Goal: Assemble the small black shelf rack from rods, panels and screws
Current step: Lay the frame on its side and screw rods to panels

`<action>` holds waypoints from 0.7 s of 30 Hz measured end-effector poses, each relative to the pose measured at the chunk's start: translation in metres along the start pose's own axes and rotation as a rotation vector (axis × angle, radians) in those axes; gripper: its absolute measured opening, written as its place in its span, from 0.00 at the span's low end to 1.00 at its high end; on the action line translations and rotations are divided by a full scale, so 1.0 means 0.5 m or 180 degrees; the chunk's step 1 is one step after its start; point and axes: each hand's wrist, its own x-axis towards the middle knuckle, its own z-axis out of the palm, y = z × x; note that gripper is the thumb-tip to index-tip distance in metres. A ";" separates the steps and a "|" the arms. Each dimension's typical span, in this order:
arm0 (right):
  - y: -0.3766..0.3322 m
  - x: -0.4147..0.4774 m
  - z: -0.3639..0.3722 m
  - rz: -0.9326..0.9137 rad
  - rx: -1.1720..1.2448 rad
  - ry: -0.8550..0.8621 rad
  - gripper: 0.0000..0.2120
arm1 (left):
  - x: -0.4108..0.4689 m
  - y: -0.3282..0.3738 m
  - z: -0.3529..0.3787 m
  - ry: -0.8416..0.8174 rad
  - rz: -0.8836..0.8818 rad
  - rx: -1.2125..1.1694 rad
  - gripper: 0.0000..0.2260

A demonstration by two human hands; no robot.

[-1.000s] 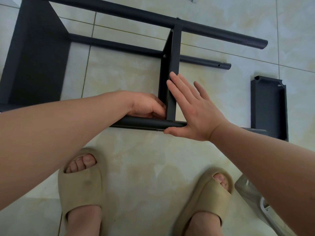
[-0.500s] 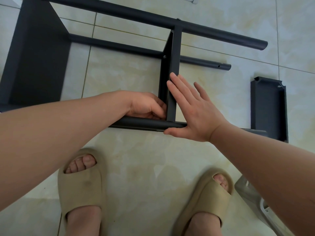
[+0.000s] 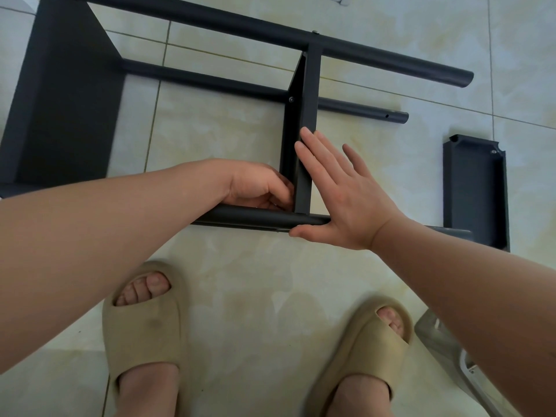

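Black rack (image 3: 66, 100) parts lie half-built on the tiled floor (image 3: 240, 281), and over the last second almost nothing has shifted: the frame has not slid and both hands sit where they were. The right hand (image 3: 346, 197) is spread flat, fingers straight against the outer face of the middle panel (image 3: 304, 164), thumb lying along the near rod (image 3: 255, 216). The left hand (image 3: 258, 188) is tucked into the inner corner where that panel meets the rod, fingers curled tight; whether they pinch a screw I cannot tell, since the fingertips are hidden. That stillness suggests the work is small and local, probably fastening this corner joint while the right hand braces it square. A loose panel (image 3: 477, 194) waits on the floor beyond the rod ends at the right, so at least one more shelf remains to be fitted.
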 end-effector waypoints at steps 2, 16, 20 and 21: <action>0.000 0.000 0.000 -0.0001 -0.0002 0.0005 0.54 | 0.002 -0.002 -0.002 0.0015 -0.0111 0.0201 0.08; 0.002 0.000 -0.002 0.0008 -0.0014 -0.0018 0.55 | -0.001 -0.001 -0.002 0.0138 0.0033 0.0348 0.04; 0.001 0.000 -0.001 0.0001 -0.0024 -0.0014 0.55 | -0.001 -0.001 -0.003 0.0079 0.0057 0.0231 0.07; 0.001 0.000 -0.001 0.0003 -0.0028 -0.0017 0.55 | -0.002 -0.001 -0.003 0.0073 0.0067 0.0213 0.07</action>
